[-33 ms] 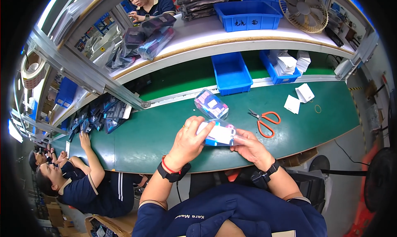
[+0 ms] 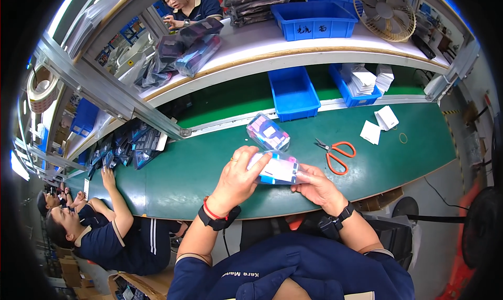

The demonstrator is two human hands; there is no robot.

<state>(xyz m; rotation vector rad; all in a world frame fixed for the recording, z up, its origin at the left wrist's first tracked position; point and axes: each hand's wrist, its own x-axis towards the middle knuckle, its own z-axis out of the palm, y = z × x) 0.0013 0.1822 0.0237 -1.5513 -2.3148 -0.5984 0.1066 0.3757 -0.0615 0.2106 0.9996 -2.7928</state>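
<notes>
My left hand [image 2: 238, 175] and my right hand [image 2: 318, 186] hold a clear plastic bag with a flat pack [image 2: 277, 170] in it, low over the green workbench. The pack has a whitish middle with blue, pink and dark patches. My left fingers lie across its left end, and my right thumb and fingers pinch its right end. Just beyond, a similar clear bagged pack [image 2: 268, 132] with pink, white and dark patches lies on the bench. Scissors with orange handles [image 2: 339, 157] rest to the right, blades partly open.
Folded white papers [image 2: 386, 118] and a rubber band [image 2: 403, 138] lie at the right. Behind stand a blue bin [image 2: 294, 93] and another with white papers [image 2: 360, 85]. Dark packages [image 2: 131, 145] are heaped at the left, where a co-worker's hand [image 2: 108, 177] reaches. A shelf [image 2: 251, 53] runs above.
The held pack's surface looks pinker and more patterned now, less plain white. Both hands stay in nearly the same place.
</notes>
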